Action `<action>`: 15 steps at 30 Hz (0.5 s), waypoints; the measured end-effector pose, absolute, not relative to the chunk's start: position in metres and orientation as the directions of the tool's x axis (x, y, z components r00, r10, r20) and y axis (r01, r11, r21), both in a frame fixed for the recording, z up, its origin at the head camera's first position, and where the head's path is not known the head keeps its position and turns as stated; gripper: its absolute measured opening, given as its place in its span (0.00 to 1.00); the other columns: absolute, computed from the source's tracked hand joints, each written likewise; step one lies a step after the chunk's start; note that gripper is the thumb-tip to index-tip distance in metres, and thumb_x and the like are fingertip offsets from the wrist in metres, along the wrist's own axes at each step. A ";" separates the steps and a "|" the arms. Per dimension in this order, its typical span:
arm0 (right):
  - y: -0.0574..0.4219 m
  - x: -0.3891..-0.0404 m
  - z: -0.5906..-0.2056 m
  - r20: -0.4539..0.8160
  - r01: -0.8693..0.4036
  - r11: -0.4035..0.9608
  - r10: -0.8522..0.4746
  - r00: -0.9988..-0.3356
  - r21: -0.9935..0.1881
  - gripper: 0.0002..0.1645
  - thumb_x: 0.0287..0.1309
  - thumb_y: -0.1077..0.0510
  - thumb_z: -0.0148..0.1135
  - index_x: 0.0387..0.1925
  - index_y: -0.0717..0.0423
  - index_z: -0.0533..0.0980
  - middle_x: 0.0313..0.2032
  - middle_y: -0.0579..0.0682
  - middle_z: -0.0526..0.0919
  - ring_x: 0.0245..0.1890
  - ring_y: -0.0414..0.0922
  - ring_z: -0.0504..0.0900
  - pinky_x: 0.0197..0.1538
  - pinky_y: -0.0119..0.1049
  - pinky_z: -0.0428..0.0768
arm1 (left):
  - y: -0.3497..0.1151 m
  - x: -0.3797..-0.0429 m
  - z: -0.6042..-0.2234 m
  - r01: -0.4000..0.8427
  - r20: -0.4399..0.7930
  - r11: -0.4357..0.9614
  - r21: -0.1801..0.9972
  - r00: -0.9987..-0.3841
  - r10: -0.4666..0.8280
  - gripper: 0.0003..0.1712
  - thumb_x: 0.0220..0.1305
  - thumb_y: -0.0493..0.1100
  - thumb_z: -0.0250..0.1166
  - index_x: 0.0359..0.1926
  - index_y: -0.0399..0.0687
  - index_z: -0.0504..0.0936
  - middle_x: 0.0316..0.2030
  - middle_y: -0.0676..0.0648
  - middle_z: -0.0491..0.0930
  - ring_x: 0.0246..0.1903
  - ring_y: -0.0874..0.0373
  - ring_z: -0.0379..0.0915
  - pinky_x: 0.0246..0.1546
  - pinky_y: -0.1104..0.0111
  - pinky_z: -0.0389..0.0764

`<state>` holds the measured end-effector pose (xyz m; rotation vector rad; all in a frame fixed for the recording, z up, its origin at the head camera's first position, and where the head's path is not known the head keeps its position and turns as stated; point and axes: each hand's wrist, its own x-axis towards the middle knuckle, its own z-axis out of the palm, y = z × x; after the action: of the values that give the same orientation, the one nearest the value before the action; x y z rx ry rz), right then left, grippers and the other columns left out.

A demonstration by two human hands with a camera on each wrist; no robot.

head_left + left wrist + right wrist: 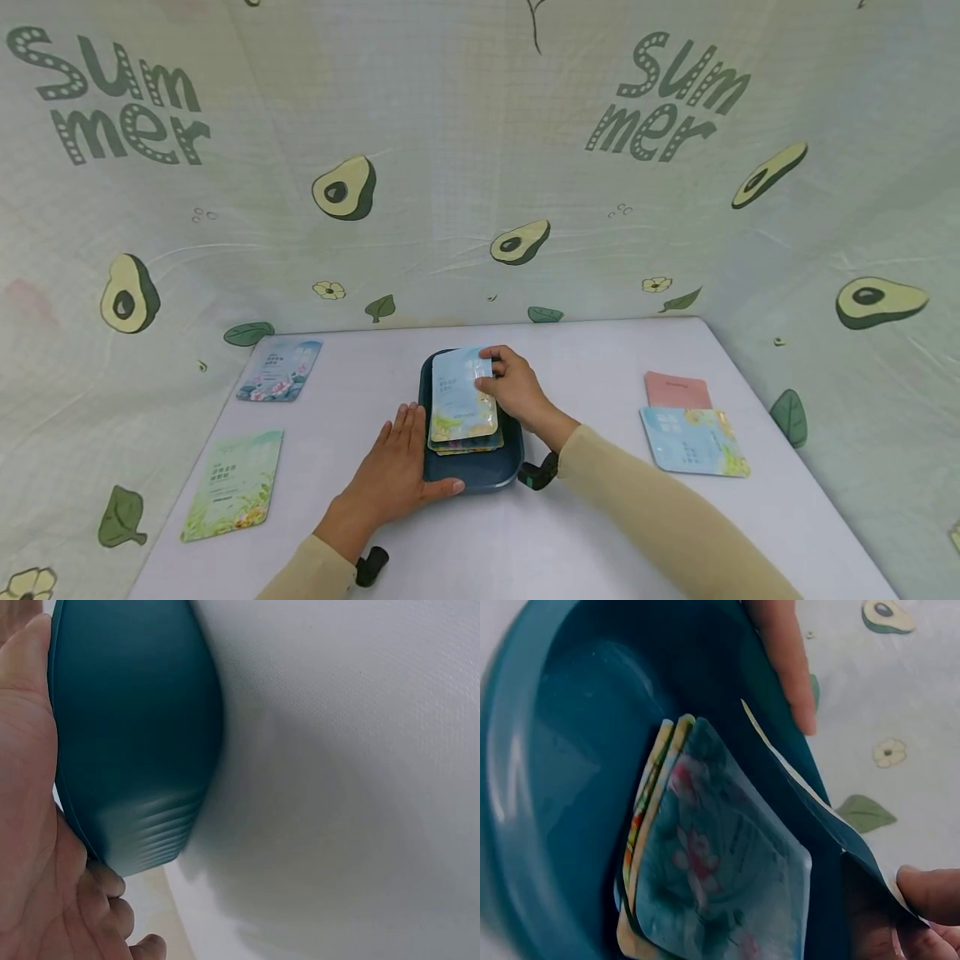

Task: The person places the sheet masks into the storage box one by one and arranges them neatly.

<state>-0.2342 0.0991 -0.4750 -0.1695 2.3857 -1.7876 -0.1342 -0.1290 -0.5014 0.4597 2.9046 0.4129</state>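
My right hand pinches a light blue sheet mask packet by its right edge, thumb on the front. In the right wrist view this packet shows nearly edge-on, tilted above a stack of packets. The stack, topped by a dark teal packet with pink flowers, lies inside a deep blue plastic basin. Against the basin's left side lies my left hand, fingers straight, thumb stretched along the front rim. The left wrist view shows this palm beside the basin's outer wall.
On the left of the white table lie a blue floral packet at the back and a green packet nearer. At right, a light blue packet overlaps a pink packet. An avocado-print cloth hangs behind.
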 end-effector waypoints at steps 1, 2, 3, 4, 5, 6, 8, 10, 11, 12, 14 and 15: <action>0.097 -0.234 -0.477 -0.055 -0.001 0.289 -0.186 -0.981 -0.957 0.27 0.68 0.67 0.67 0.66 0.57 0.74 0.46 0.57 0.90 0.34 0.43 0.83 0.36 0.36 0.80 | -0.129 -0.134 -0.501 0.276 -0.126 0.915 0.295 -0.938 0.324 0.76 0.59 0.84 0.61 0.83 0.31 0.45 0.83 0.33 0.46 0.84 0.38 0.38 0.81 0.42 0.52; 0.095 -0.234 -0.478 -0.056 -0.002 0.296 -0.188 -0.980 -0.955 0.27 0.68 0.66 0.67 0.66 0.57 0.74 0.48 0.58 0.89 0.36 0.44 0.85 0.37 0.36 0.81 | -0.129 -0.134 -0.501 0.276 -0.128 0.915 0.294 -0.937 0.324 0.76 0.59 0.84 0.61 0.83 0.31 0.45 0.83 0.33 0.46 0.84 0.38 0.38 0.81 0.42 0.52; 0.093 -0.233 -0.479 -0.059 -0.002 0.303 -0.192 -0.980 -0.953 0.27 0.68 0.66 0.67 0.66 0.57 0.74 0.50 0.60 0.89 0.37 0.45 0.86 0.39 0.37 0.82 | -0.129 -0.134 -0.501 0.275 -0.128 0.914 0.297 -0.937 0.324 0.76 0.59 0.84 0.61 0.83 0.31 0.45 0.83 0.33 0.46 0.84 0.38 0.38 0.81 0.42 0.52; 0.092 -0.233 -0.480 -0.063 0.000 0.312 -0.194 -0.979 -0.950 0.26 0.69 0.66 0.67 0.66 0.57 0.74 0.52 0.61 0.88 0.40 0.47 0.87 0.40 0.38 0.83 | -0.129 -0.134 -0.501 0.275 -0.129 0.914 0.297 -0.937 0.324 0.76 0.59 0.85 0.60 0.83 0.31 0.45 0.83 0.33 0.46 0.84 0.38 0.38 0.81 0.42 0.53; 0.091 -0.233 -0.481 -0.069 0.003 0.324 -0.192 -0.979 -0.946 0.26 0.69 0.65 0.67 0.66 0.56 0.75 0.55 0.61 0.87 0.42 0.48 0.87 0.41 0.38 0.83 | -0.129 -0.134 -0.501 0.275 -0.131 0.915 0.296 -0.937 0.324 0.76 0.58 0.85 0.59 0.83 0.31 0.45 0.83 0.33 0.46 0.84 0.38 0.38 0.81 0.42 0.53; 0.090 -0.233 -0.482 -0.070 0.001 0.341 -0.191 -0.979 -0.940 0.26 0.69 0.65 0.66 0.66 0.55 0.75 0.57 0.62 0.86 0.45 0.50 0.88 0.43 0.39 0.84 | -0.129 -0.134 -0.501 0.275 -0.133 0.914 0.297 -0.936 0.325 0.76 0.58 0.85 0.59 0.83 0.32 0.45 0.84 0.33 0.45 0.84 0.38 0.38 0.81 0.42 0.52; 0.090 -0.234 -0.482 -0.076 -0.003 0.370 -0.197 -0.978 -0.929 0.25 0.70 0.64 0.66 0.66 0.54 0.75 0.60 0.63 0.84 0.52 0.53 0.87 0.47 0.42 0.85 | -0.129 -0.134 -0.501 0.276 -0.133 0.913 0.301 -0.936 0.327 0.76 0.59 0.85 0.59 0.83 0.32 0.45 0.84 0.33 0.45 0.84 0.38 0.38 0.81 0.42 0.53; 0.090 -0.234 -0.481 -0.076 -0.019 0.418 -0.210 -0.975 -0.908 0.26 0.70 0.64 0.66 0.67 0.53 0.75 0.63 0.63 0.83 0.57 0.55 0.85 0.51 0.46 0.86 | -0.129 -0.134 -0.501 0.278 -0.130 0.911 0.305 -0.935 0.329 0.76 0.59 0.85 0.60 0.83 0.31 0.45 0.83 0.33 0.45 0.84 0.38 0.38 0.81 0.42 0.53; 0.091 -0.235 -0.481 -0.069 -0.041 0.454 -0.223 -0.972 -0.890 0.26 0.70 0.63 0.66 0.67 0.53 0.75 0.63 0.63 0.83 0.59 0.56 0.85 0.53 0.48 0.86 | -0.129 -0.134 -0.501 0.279 -0.128 0.911 0.304 -0.935 0.330 0.76 0.59 0.84 0.60 0.83 0.31 0.45 0.83 0.33 0.45 0.84 0.38 0.38 0.81 0.42 0.53; 0.091 -0.235 -0.480 -0.066 -0.060 0.491 -0.235 -0.970 -0.869 0.26 0.70 0.63 0.66 0.67 0.53 0.75 0.63 0.62 0.83 0.59 0.56 0.85 0.54 0.49 0.86 | -0.129 -0.133 -0.502 0.280 -0.127 0.911 0.303 -0.935 0.330 0.76 0.59 0.84 0.60 0.83 0.31 0.45 0.83 0.33 0.45 0.84 0.38 0.38 0.80 0.42 0.53; 0.092 -0.236 -0.480 -0.055 -0.105 0.561 -0.260 -0.964 -0.821 0.27 0.70 0.62 0.67 0.68 0.53 0.74 0.61 0.62 0.84 0.59 0.57 0.85 0.54 0.50 0.86 | -0.129 -0.133 -0.502 0.282 -0.123 0.911 0.301 -0.936 0.330 0.75 0.59 0.84 0.60 0.83 0.30 0.45 0.83 0.32 0.46 0.84 0.37 0.38 0.80 0.42 0.53; 0.093 -0.236 -0.479 -0.047 -0.127 0.597 -0.268 -0.962 -0.792 0.27 0.69 0.62 0.67 0.68 0.52 0.74 0.61 0.62 0.84 0.59 0.56 0.85 0.54 0.50 0.86 | -0.129 -0.133 -0.502 0.283 -0.121 0.911 0.300 -0.936 0.330 0.76 0.59 0.84 0.60 0.83 0.30 0.45 0.83 0.32 0.46 0.84 0.37 0.39 0.80 0.42 0.54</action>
<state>-0.2361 0.0928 -0.4794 -0.3319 2.6602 -1.3008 -0.1330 -0.1286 -0.5024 0.4695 2.9043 0.4190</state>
